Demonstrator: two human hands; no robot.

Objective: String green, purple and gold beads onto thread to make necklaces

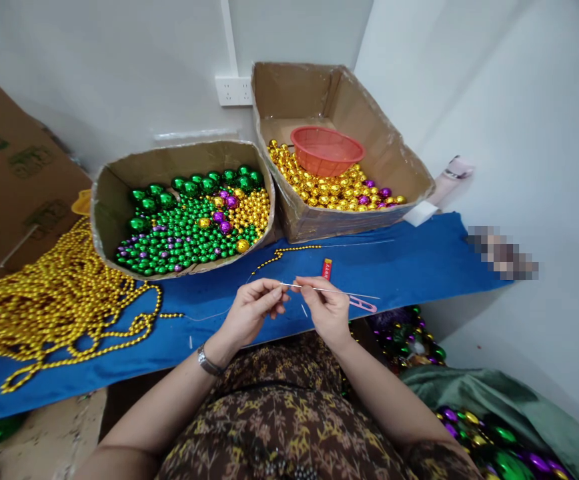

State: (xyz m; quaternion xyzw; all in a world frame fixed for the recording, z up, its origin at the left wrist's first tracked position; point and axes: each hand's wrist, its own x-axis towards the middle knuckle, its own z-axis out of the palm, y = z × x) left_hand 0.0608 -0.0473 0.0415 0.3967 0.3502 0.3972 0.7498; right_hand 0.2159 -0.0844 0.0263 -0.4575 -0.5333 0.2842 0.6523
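Observation:
My left hand and my right hand meet above the blue cloth, both pinched closed. Between them runs a long thin needle that sticks out to the right past my right hand. A fine thread leads from my fingers up to a short strand of small gold beads lying on the cloth. A small red lighter and pink scissors lie just beyond my right hand.
A cardboard box with green, gold and purple beads stands left of centre. A second box holds gold beads and a red basket. A heap of gold bead strings covers the left. More mixed beads lie lower right.

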